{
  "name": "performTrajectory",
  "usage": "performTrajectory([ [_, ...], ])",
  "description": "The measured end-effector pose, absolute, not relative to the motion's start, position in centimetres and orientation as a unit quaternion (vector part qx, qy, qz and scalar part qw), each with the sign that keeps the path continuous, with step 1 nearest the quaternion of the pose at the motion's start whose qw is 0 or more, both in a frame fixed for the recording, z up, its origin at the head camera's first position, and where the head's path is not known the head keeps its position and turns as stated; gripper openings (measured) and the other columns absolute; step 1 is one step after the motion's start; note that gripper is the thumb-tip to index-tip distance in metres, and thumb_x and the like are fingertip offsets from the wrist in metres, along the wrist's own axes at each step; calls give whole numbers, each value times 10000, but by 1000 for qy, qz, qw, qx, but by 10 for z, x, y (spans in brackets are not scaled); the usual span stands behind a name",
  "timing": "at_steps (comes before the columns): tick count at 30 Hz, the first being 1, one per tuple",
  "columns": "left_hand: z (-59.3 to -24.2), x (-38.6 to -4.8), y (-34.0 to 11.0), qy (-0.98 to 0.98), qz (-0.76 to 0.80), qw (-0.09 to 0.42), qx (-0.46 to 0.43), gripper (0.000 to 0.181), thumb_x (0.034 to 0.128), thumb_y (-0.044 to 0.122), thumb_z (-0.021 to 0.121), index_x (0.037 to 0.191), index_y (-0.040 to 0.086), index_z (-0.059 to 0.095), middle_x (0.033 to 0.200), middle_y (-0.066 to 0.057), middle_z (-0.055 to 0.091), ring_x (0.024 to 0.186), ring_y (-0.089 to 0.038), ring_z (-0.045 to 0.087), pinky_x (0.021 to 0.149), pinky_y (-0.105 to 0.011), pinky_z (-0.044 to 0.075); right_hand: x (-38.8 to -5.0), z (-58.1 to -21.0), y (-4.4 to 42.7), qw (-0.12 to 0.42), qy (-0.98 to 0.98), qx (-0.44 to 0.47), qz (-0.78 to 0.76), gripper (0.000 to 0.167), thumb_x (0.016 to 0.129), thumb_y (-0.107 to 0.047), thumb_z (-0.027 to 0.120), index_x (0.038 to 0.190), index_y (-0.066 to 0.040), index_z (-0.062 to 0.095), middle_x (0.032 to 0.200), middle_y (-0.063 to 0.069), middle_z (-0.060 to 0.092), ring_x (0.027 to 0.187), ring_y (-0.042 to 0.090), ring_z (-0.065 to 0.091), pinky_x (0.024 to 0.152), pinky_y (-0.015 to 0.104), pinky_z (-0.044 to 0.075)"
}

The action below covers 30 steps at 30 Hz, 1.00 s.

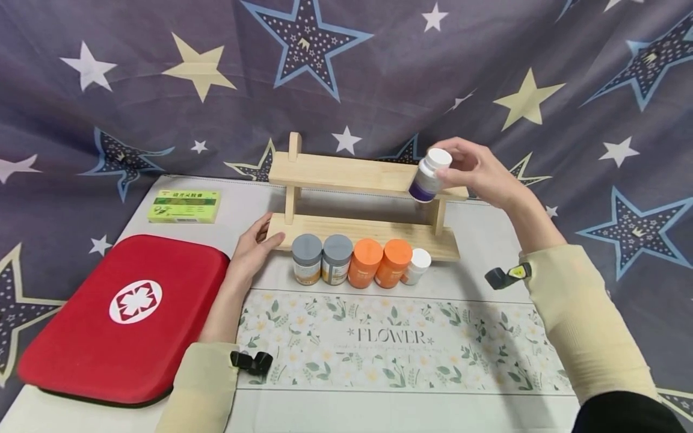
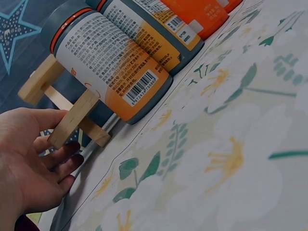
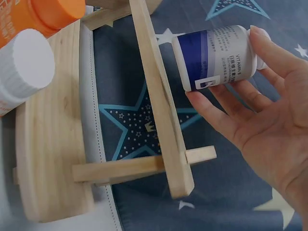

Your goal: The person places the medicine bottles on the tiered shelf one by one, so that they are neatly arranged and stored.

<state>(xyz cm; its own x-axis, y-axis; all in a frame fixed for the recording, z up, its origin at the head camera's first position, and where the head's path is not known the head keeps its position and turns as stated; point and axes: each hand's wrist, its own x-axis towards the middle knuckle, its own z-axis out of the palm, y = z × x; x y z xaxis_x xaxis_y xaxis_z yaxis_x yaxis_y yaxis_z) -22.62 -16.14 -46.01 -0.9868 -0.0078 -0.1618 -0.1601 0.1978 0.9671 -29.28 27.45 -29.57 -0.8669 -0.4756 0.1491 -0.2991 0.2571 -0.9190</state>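
Note:
My right hand (image 1: 476,171) holds a white vitamin bottle (image 3: 219,57) with a purple band between thumb and fingers, at the right part of the upper tier of a two-tier wooden shelf (image 1: 346,172). The bottle leans slightly, its white cap up. At the shelf's lower left end, my left hand (image 2: 38,159) grips the board, thumb above and fingers beneath. In a row before the lower tier stand two grey-lidded jars (image 1: 307,258), two orange bottles (image 1: 365,263) and a small white-capped bottle (image 1: 416,266).
A red first-aid case (image 1: 135,319) lies on the left of the table, beside my left forearm. Behind it is a green-yellow medicine box (image 1: 184,206). A flower-print mat (image 1: 400,343) spreads in front of the bottles. Starred cloth (image 1: 346,72) hangs close behind the shelf.

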Motion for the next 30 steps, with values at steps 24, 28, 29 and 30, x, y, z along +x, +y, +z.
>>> performTrajectory([
  [24,-462,-227,-162,767,636,67,-47,760,1014,227,629,1655,162,224,1654,-163,342,1517,-303,335,1270,-455,276,-342,-275,167,127,771,-219,-584,335,946,-104,728,1264,-134,628,1168,54,684,1080,212,645,860,343,627],
  [28,-462,-227,-162,767,636,65,-49,760,1012,226,632,1654,163,229,1652,-160,349,1512,-297,341,1269,-451,279,-348,-276,152,134,770,-223,-583,336,945,-122,732,1264,-144,627,1175,57,683,1085,220,642,875,370,623],
  [29,-462,-227,-162,767,637,65,-50,760,1012,226,634,1653,162,232,1650,-160,352,1510,-296,344,1267,-450,282,-349,-277,148,136,770,-224,-582,336,945,-127,732,1263,-146,627,1177,58,683,1085,221,644,878,379,623],
  [30,-462,-227,-162,767,637,65,-50,760,1012,225,633,1653,161,231,1649,-162,352,1508,-298,347,1264,-451,286,-351,-278,144,136,771,-225,-580,337,944,-133,735,1263,-151,627,1179,55,684,1086,220,647,882,386,622],
])
